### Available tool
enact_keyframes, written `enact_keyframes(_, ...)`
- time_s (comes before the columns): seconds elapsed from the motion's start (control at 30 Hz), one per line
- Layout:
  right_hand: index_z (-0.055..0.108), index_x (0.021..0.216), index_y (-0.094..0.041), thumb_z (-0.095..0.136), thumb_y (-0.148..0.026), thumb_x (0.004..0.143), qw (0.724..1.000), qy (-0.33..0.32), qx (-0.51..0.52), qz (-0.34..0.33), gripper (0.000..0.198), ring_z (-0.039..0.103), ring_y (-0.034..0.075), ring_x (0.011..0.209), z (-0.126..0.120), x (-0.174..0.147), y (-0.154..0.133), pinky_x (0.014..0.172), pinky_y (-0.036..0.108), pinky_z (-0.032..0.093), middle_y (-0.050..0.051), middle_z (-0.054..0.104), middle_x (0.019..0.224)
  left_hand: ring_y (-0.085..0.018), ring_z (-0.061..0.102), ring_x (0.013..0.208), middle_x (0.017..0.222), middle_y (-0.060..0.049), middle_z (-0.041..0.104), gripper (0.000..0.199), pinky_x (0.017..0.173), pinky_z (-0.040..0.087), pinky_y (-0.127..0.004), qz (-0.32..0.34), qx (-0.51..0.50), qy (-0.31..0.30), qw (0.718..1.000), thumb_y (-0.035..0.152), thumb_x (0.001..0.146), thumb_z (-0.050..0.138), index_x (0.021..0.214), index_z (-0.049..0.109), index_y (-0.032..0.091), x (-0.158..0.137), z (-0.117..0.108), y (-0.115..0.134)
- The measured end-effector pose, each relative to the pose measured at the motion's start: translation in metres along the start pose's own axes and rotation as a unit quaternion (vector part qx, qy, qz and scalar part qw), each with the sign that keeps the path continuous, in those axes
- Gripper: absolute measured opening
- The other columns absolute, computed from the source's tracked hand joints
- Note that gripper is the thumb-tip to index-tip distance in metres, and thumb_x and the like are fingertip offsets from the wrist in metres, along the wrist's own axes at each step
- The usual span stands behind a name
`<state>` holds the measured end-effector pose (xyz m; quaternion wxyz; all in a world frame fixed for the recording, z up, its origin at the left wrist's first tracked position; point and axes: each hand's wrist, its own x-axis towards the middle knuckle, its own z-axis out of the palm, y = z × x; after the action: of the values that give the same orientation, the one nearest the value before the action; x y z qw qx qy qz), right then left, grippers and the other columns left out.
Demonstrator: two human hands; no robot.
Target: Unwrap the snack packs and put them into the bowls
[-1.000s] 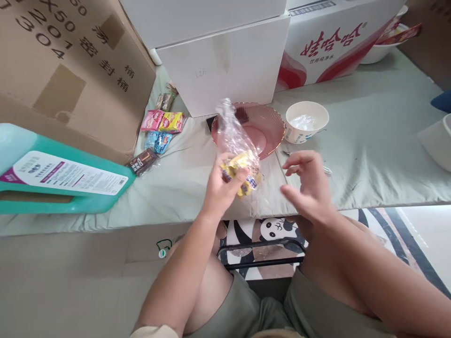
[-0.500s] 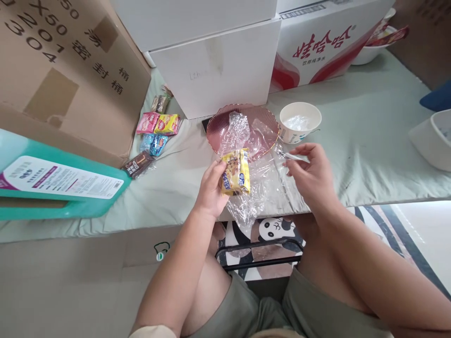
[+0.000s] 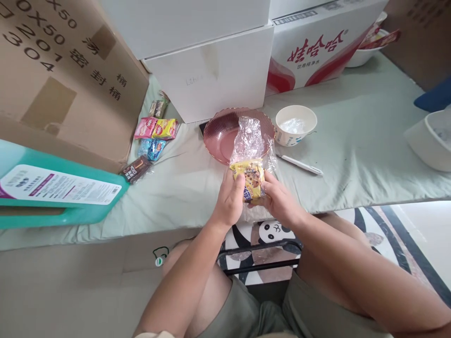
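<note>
Between both hands is a yellow snack packet (image 3: 254, 180) with cookies printed on it. My left hand (image 3: 229, 196) grips its left side, the thumb lying on the front. On the right edge, my right hand (image 3: 280, 197) closes its fingers round it. Crumpled clear plastic wrap (image 3: 247, 136) rises behind the packet, over the pink ribbed plate (image 3: 220, 136); more film shows beneath the hands. A slim white utility knife (image 3: 301, 165) lies on the cloth to the right, its thin tip toward the plate. The paper bowl (image 3: 296, 119) beyond it holds clear plastic scraps.
Several small wrapped snacks (image 3: 155, 129) lie left of the plate, with a brown cocoa packet (image 3: 136, 169) nearest me. A green jug (image 3: 63, 188) and a cardboard box (image 3: 73, 84) stand at left. White boxes (image 3: 211, 75) line the back; a white tub (image 3: 431, 141) stands at right.
My right hand has put the white utility knife down on the cloth and moved left to grip the packet. My left hand and the packet have shifted slightly right.
</note>
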<state>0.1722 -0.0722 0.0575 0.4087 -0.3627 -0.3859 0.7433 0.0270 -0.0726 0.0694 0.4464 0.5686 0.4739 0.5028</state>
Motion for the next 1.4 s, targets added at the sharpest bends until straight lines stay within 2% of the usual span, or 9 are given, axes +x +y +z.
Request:
enact_keyframes(0.17,0.057,0.118,-0.026,0.075,-0.057,0.077,0.999,0.010,0.043,0.021,0.055,0.070,0.026,0.097,0.005,0.000,0.006,0.076,0.042,0.062,0.008,0.069,0.115,-0.024,0.056,0.131,0.134,-0.012,0.063,0.052,0.113,0.043,-0.038,0.054,0.063,0.052,0.995,0.054,0.104,0.031,0.125,0.064,0.020,0.000,-0.003,-0.007)
enact_keyframes(0.33,0.055,0.120,-0.026,0.079,-0.049,0.078,0.999,0.045,0.005,-0.012,0.054,0.068,0.024,0.105,0.005,0.004,0.014,0.089,0.044,0.060,0.007,0.069,0.121,-0.021,0.069,0.096,0.105,-0.010,0.075,0.043,0.085,0.055,-0.033,0.008,0.081,0.177,0.981,0.045,0.100,0.041,0.102,0.074,0.018,0.008,-0.010,-0.015)
enact_keyframes(0.43,0.054,0.122,-0.027,0.077,-0.047,0.081,0.995,0.079,-0.032,-0.056,0.051,0.067,0.023,0.108,-0.004,0.004,0.013,0.093,0.043,0.059,0.005,0.068,0.122,-0.017,0.064,0.069,0.083,-0.007,0.074,0.041,0.055,0.047,-0.025,-0.057,-0.018,0.251,0.966,0.042,0.094,0.043,0.089,0.076,0.018,0.021,-0.024,-0.016)
enact_keyframes(0.53,0.055,0.114,-0.027,0.074,-0.047,0.081,0.983,0.129,-0.066,-0.113,0.043,0.068,0.021,0.098,-0.017,0.005,0.003,0.083,0.039,0.061,0.004,0.069,0.116,-0.015,0.062,0.065,0.082,-0.009,0.073,0.039,0.044,0.036,-0.021,-0.087,-0.193,0.290,0.933,0.044,0.085,0.045,0.082,0.074,0.017,0.035,-0.046,-0.010)
enact_keyframes(0.7,0.054,0.108,-0.027,0.065,-0.051,0.085,0.937,0.244,-0.154,-0.194,0.035,0.064,0.019,0.080,-0.030,0.037,-0.037,0.058,0.031,0.054,0.005,0.066,0.102,-0.016,0.062,0.069,0.086,-0.009,0.070,0.031,0.037,0.026,-0.019,-0.130,-0.331,0.245,0.902,0.043,0.074,0.055,0.084,0.072,0.019,0.039,-0.085,0.001)
enact_keyframes(0.9,0.058,0.123,-0.028,0.062,-0.057,0.088,0.834,0.283,-0.361,-0.306,0.046,0.054,0.031,0.130,-0.017,0.056,-0.054,0.099,0.050,0.052,0.012,0.061,0.131,-0.016,0.057,0.071,0.090,-0.008,0.069,0.021,0.036,0.012,-0.018,-0.107,-0.376,0.166,0.905,0.042,0.080,0.059,0.088,0.072,0.027,0.026,-0.097,-0.004)
enact_keyframes(1.1,0.061,0.120,-0.028,0.064,-0.072,0.081,0.954,0.053,-0.209,-0.209,0.058,0.064,0.027,0.119,-0.001,0.022,-0.014,0.102,0.048,0.052,0.010,0.067,0.127,-0.018,0.060,0.074,0.095,-0.010,0.069,0.030,0.038,0.017,-0.019,-0.175,-0.382,0.096,0.902,0.045,0.082,0.052,0.090,0.071,0.024,0.024,-0.071,-0.006)
enact_keyframes(1.23,0.063,0.092,-0.024,0.058,-0.060,0.089,0.956,0.146,-0.175,-0.185,0.036,0.070,0.021,0.089,-0.001,0.015,-0.012,0.085,0.041,0.058,0.006,0.073,0.094,-0.017,0.064,0.074,0.091,-0.009,0.070,0.030,0.045,0.038,-0.022,-0.194,-0.379,0.090,0.900,0.042,0.081,0.051,0.090,0.070,0.020,0.030,-0.056,-0.002)
enact_keyframes(1.4,0.062,0.111,-0.024,0.069,-0.053,0.080,0.969,0.124,-0.156,-0.146,0.042,0.072,0.021,0.092,-0.007,0.011,-0.020,0.075,0.037,0.060,0.008,0.073,0.108,-0.019,0.067,0.075,0.089,-0.008,0.072,0.034,0.058,0.052,-0.028,-0.204,-0.337,0.070,0.917,0.044,0.078,0.052,0.092,0.071,0.019,0.035,-0.044,-0.005)
